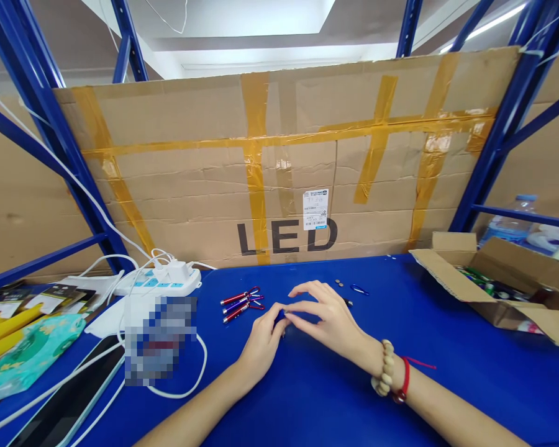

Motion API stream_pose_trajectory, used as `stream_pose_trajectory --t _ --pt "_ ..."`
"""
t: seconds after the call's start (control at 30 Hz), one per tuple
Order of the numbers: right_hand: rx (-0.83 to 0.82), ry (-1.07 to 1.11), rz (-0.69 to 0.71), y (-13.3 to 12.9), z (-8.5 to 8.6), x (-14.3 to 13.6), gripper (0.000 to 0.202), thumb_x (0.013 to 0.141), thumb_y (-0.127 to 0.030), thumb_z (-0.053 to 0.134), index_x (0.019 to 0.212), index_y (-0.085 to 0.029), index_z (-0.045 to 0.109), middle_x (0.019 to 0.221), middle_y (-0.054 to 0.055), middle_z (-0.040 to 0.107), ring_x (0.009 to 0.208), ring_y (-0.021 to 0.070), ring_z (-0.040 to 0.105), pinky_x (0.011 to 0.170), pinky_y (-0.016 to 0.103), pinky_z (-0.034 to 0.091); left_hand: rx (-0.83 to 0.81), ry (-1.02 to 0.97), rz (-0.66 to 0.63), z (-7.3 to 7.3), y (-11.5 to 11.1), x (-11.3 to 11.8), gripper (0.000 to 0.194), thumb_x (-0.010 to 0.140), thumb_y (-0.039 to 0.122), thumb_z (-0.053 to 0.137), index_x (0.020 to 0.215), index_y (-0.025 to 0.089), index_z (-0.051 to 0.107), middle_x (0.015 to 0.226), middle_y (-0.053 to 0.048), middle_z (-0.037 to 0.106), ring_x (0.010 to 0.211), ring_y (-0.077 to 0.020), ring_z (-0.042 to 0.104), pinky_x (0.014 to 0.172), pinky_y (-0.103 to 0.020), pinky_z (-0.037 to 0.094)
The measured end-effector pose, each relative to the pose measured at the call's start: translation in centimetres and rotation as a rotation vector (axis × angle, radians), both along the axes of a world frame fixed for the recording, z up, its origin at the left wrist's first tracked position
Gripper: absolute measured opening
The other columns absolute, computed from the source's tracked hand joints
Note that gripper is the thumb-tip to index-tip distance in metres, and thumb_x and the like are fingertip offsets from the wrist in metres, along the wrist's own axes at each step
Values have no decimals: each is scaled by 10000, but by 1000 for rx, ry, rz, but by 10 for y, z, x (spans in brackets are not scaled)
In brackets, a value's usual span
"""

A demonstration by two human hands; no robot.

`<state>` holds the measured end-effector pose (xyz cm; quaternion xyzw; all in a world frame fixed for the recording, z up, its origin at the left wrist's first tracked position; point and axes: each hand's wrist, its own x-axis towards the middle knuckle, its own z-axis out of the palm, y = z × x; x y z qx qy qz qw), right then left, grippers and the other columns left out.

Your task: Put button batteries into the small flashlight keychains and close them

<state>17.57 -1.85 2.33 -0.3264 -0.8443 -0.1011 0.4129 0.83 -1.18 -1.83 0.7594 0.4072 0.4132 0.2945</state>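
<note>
My left hand (pixel 262 340) is low over the blue table, its thumb and fingers closed together around something small that they mostly hide. From the right, my right hand (pixel 325 315) meets it; thumb and index tip pinch at the left fingertips while the other fingers arch above. What sits between the tips cannot be made out. Left of my hands lie three small keychain flashlights (pixel 236 304), red and blue-purple, with carabiner clips. Beyond my right hand are small round button cells (pixel 339 283), a loose blue carabiner (pixel 359 290) and a small dark piece (pixel 348 302) partly behind the hand.
An open cardboard box (pixel 491 316) of small items stands at the right. On the left are a white power strip (pixel 161 282) with cables, a phone (pixel 69 397), a blurred-out object (pixel 161 341) and a teal bag (pixel 32 354). A cardboard panel (pixel 205 198) closes the back.
</note>
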Motion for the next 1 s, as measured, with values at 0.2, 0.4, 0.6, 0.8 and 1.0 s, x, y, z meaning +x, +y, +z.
stream_pose_trajectory --t 0.2,0.4,0.6,0.8,1.0 --pt "-337 -157 -511 30 8 46 197 875 -309 531 1005 -252 668 1019 15 648 936 171 601 770 276 456 29 2 50 8 -4 1 177 911 296 376 857 201 516 739 -2 547 673 -148 532 663 -255 426" --pt "-477 -235 -649 64 -17 96 151 811 -216 574 864 -203 715 943 51 678 833 200 638 652 268 466 108 -18 49 12 -6 1 194 903 291 398 819 199 546 864 -42 563 877 -195 502 824 -304 396" --pt "-539 -246 -629 72 -27 99 143 803 -185 578 785 -198 719 884 49 703 793 195 650 625 248 471 184 -15 44 13 -7 0 181 902 274 417 818 199 558 858 -38 584 889 -199 513 862 -315 367" --pt "-553 -226 -594 70 -27 93 171 759 -141 618 899 -172 710 869 66 707 805 190 660 670 234 491 142 1 40 10 -5 -1 192 916 288 398 842 200 552 872 -35 574 886 -193 510 844 -311 371" --pt "-545 -201 -588 65 -24 86 231 710 -28 560 814 -159 719 770 70 699 732 188 650 616 232 466 113 30 43 8 -3 0 186 913 270 410 850 200 570 867 -23 592 862 -184 522 845 -305 376"
